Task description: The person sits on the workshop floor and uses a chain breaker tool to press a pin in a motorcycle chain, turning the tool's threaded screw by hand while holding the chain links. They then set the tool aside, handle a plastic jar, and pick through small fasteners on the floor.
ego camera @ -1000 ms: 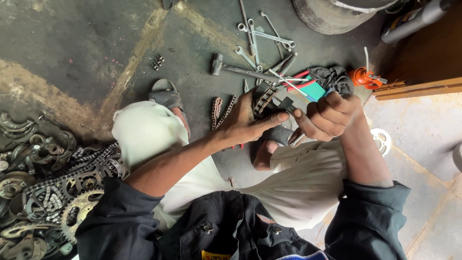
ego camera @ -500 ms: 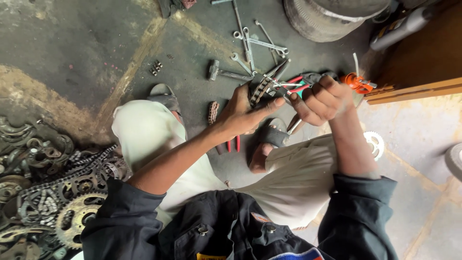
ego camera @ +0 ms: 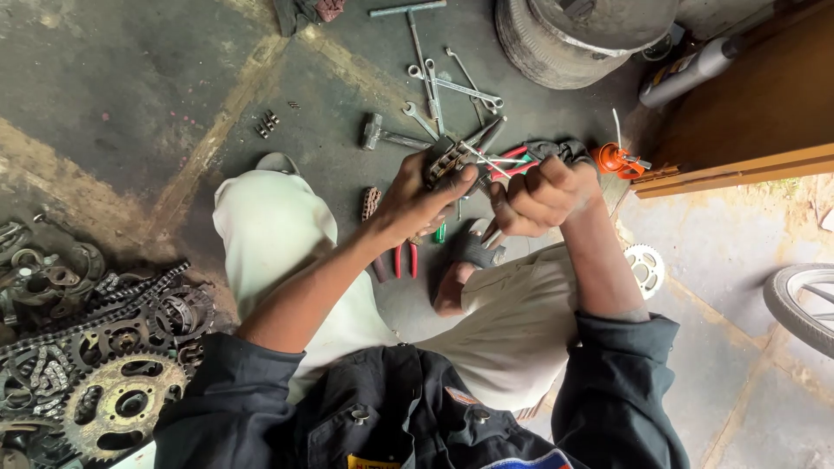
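greasy chain piece between two hands: left, right.

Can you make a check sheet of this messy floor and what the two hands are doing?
Surface: stained concrete floor.
Job's things: small dark metal part pinched in the left hand; right hand fisted on something mostly hidden.
Clutter: wrenches, hammer, red-handled pliers, sprockets and chains.
Grippers: both hands closed, close together.
Cables: nothing seen.
Surroundings: tyre, spray can, wooden board, wheel rim.
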